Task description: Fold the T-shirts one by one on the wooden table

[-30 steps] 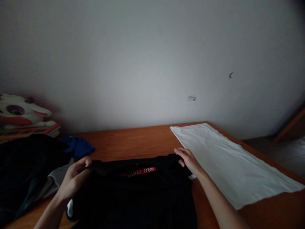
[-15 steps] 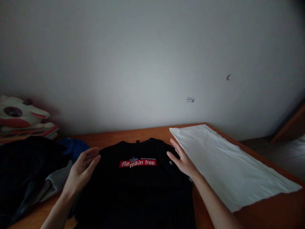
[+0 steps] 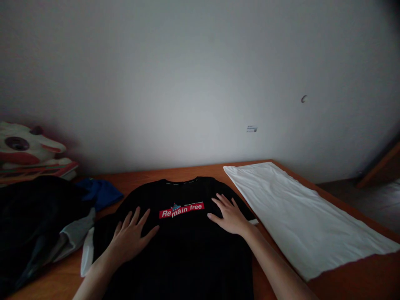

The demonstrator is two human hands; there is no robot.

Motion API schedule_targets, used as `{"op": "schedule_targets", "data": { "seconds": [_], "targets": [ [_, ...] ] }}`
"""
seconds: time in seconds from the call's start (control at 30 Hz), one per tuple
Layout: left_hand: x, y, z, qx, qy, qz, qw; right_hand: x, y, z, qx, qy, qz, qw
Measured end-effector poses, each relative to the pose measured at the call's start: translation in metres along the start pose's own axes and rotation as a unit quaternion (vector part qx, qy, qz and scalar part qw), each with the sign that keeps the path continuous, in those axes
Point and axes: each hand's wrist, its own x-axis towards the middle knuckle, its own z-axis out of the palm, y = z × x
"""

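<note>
A black T-shirt [image 3: 187,254] with a red "Remain free" print lies spread on the wooden table [image 3: 140,177], collar toward the wall. My left hand [image 3: 129,235] rests palm down on the shirt's left part, fingers spread, holding nothing. On the right part of the chest, beside the print's end, my right hand [image 3: 229,214] lies with its fingers apart and nothing in it. Both sleeves reach outward and show white at their ends. The shirt's lower edge is out of view.
To the right lies a white cloth [image 3: 300,212], spread flat. Dark and grey clothes [image 3: 40,225] are heaped at the left, beside a blue cloth [image 3: 101,192]. Behind them a white and red plush toy [image 3: 28,143] sits against the wall.
Both hands have moved inward and down onto the shirt, fingers spreading. The shirt's shoulders and sleeves now lie wider, and the collar is flatter, with its inside edge showing.
</note>
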Motion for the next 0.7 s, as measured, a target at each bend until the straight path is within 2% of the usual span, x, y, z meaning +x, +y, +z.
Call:
{"op": "schedule_targets", "data": {
  "seconds": [0.07,0.17,0.3,0.43,0.6,0.7],
  "targets": [
    [0.009,0.002,0.001,0.009,-0.002,0.001,1.000,0.011,0.004,-0.002,-0.001,-0.017,0.003,1.000],
    [0.025,-0.003,0.004,-0.002,0.037,0.024,0.999,0.027,0.011,-0.003,0.009,-0.007,-0.010,1.000],
    [0.042,-0.008,0.007,-0.008,0.071,0.048,0.996,0.043,0.023,0.005,0.013,0.062,-0.044,0.997],
    [0.053,-0.008,0.004,-0.031,0.081,0.029,0.996,0.057,0.029,0.013,0.010,0.132,-0.046,0.990],
    [0.058,-0.007,-0.006,-0.092,0.173,0.029,0.980,0.067,0.027,0.008,-0.057,0.271,-0.052,0.960],
    [0.053,-0.004,-0.022,-0.090,0.209,0.047,0.973,0.066,0.021,0.001,-0.111,0.270,-0.055,0.955]
  ]
}}
